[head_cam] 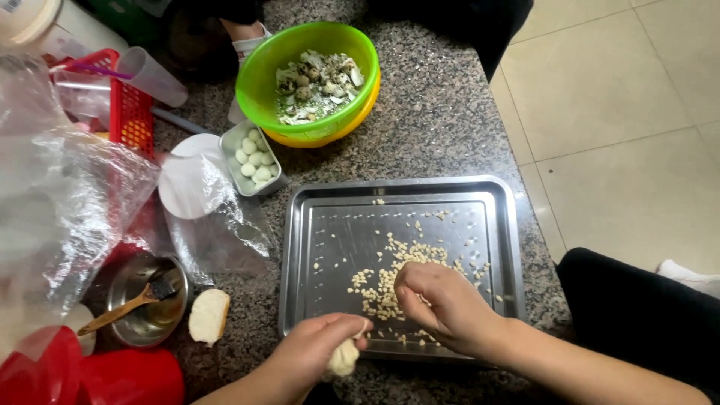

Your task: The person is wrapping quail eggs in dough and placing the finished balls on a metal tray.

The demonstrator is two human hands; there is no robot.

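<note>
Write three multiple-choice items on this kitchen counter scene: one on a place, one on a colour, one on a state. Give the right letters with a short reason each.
1. Where do the pale crumbs lie?
A. in the metal tray
B. in the green bowl
C. on the floor

2. What colour is the bowl nested under the green bowl?
A. blue
B. yellow-orange
C. white

3. What is the left hand doing?
A. resting flat and empty
B. gripping a wooden spoon
C. holding a pale lump of bread

Answers:
1. A: the crumbs are scattered over the tray's bottom, under the right hand.
2. B: a yellow-orange rim shows below the green one.
3. C: its fingers close around the lump at the tray's near edge.
</note>
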